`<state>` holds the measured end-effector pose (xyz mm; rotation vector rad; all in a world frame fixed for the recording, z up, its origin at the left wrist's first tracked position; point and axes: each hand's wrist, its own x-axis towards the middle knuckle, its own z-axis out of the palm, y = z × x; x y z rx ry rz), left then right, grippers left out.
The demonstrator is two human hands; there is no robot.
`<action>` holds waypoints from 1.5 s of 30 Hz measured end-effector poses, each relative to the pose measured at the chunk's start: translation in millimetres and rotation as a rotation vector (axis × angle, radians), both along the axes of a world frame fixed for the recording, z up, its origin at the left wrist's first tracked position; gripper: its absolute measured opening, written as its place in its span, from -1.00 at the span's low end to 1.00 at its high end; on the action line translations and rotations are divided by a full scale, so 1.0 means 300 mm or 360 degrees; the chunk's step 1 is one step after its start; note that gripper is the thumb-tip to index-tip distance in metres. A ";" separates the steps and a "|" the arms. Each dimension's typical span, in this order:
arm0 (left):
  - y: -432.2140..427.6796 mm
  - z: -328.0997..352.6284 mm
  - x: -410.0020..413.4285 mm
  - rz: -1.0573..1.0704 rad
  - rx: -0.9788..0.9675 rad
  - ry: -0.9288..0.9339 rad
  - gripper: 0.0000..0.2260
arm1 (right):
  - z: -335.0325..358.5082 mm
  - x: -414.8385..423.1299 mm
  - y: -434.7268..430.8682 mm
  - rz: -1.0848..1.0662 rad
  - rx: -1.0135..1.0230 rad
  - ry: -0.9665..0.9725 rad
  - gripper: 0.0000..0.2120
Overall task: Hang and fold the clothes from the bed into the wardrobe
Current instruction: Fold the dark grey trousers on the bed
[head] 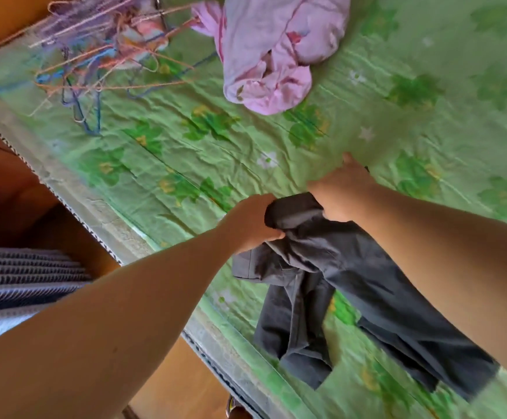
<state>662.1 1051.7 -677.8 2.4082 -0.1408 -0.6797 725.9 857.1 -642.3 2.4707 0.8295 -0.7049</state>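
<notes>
Together left hand (pixel 250 220) and right hand (pixel 341 192) grip dark trousers (pixel 352 285) near bed edge (pixel 143 237).

dark grey trousers (pixel 367 285), pink garment (pixel 276 49), green floral bedsheet (pixel 185 152), multicoloured hangers (pixel 95 55)

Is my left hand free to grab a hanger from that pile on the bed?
Probably not yet: the left hand grips the dark trousers, as does the right hand. The hangers lie farther across the green sheet with nothing between, so letting go would clear the way.
</notes>
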 end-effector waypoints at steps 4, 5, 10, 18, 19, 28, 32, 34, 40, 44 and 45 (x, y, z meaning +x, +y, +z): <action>-0.059 0.247 0.037 -0.0311 0.0054 0.0031 -0.76 | 0.302 -0.068 -0.166 -0.0298 0.0141 0.0073 -0.85; -0.086 0.319 0.054 -0.0352 0.0062 0.0016 -0.76 | 0.388 -0.082 -0.208 -0.0350 0.0176 0.0053 -0.88; -0.251 0.704 0.138 -0.0686 0.0143 -0.0120 -0.68 | 0.865 -0.169 -0.408 -0.0622 0.0182 -0.0148 -0.90; -0.508 1.342 0.183 -0.1096 0.0168 -0.0556 -0.74 | 1.598 -0.518 -0.706 -0.0968 0.0250 -0.0627 -0.42; -0.537 1.423 0.180 -0.1133 0.0132 -0.0644 -0.75 | 1.667 -0.567 -0.738 -0.1008 0.0273 -0.0693 -0.38; -0.758 2.107 0.035 -0.1455 -0.0099 -0.1259 -0.57 | 2.120 -0.962 -0.957 -0.1070 0.0288 -0.1392 -0.60; -0.806 2.286 -0.096 -0.1627 0.0018 -0.1310 -0.66 | 2.244 -1.111 -1.053 -0.1007 0.0244 -0.1504 -0.56; -0.831 2.330 -0.145 -0.1648 0.0199 -0.1279 -0.85 | 2.282 -1.180 -1.107 -0.0951 0.0127 -0.1489 -0.57; -0.913 2.383 -0.268 -0.1397 0.0459 -0.1352 -0.78 | 2.299 -1.310 -1.255 -0.0889 0.0086 -0.1335 -0.80; -0.950 2.385 -0.328 -0.1325 0.0459 -0.1297 -0.81 | 2.285 -1.362 -1.343 -0.1009 0.0230 -0.1329 -0.88; -0.958 2.386 -0.342 -0.1315 0.0416 -0.1295 -0.78 | 2.287 -1.371 -1.363 -0.1056 0.0258 -0.1336 -0.87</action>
